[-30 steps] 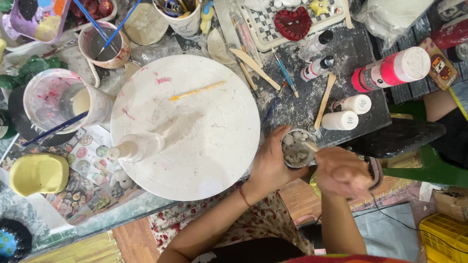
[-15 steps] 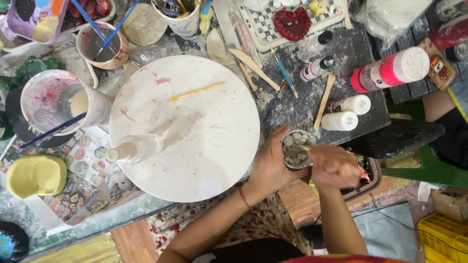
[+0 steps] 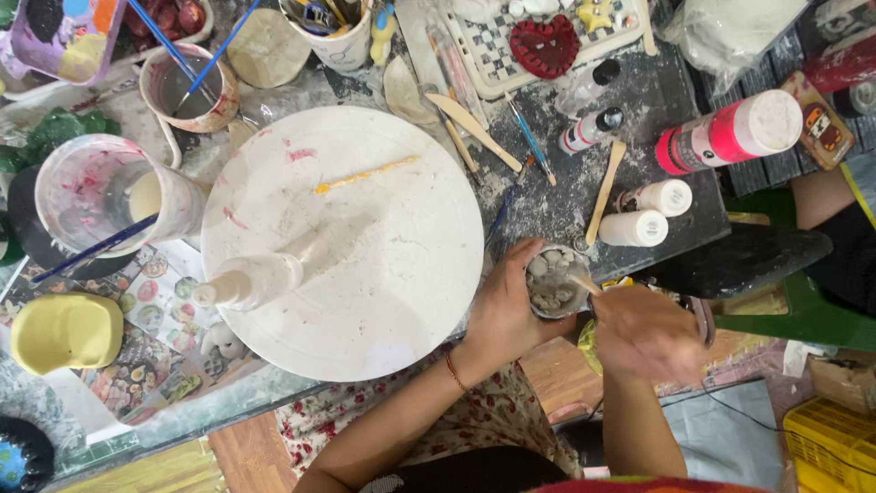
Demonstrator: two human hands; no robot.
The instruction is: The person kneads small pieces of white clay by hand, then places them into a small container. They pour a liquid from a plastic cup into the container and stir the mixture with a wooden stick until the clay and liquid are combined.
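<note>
A small round cup (image 3: 553,282), grey and crusted with dried clay, sits just right of the frame's centre at the edge of the worktable; pale lumpy bits fill its inside. My left hand (image 3: 505,309) wraps its side, fingers curled closed around the wall. My right hand (image 3: 646,330), just right of the cup, is closed in a pinch on a thin wooden stick (image 3: 585,286) whose tip dips into the cup's rim. Left of the cup lies a large round white board (image 3: 342,239), chalky and dusty, smeared with faint pink marks, with a yellow-stained stick (image 3: 365,174) lying across its upper part and a white, clay-caked bottle (image 3: 248,281) lying on its left side. Above the cup, on a dark gritty mat (image 3: 566,196), rest two small white bottles (image 3: 646,214) and a flat wooden stick (image 3: 605,192). At upper right lies a pink bottle with a white cap (image 3: 730,132).
</note>
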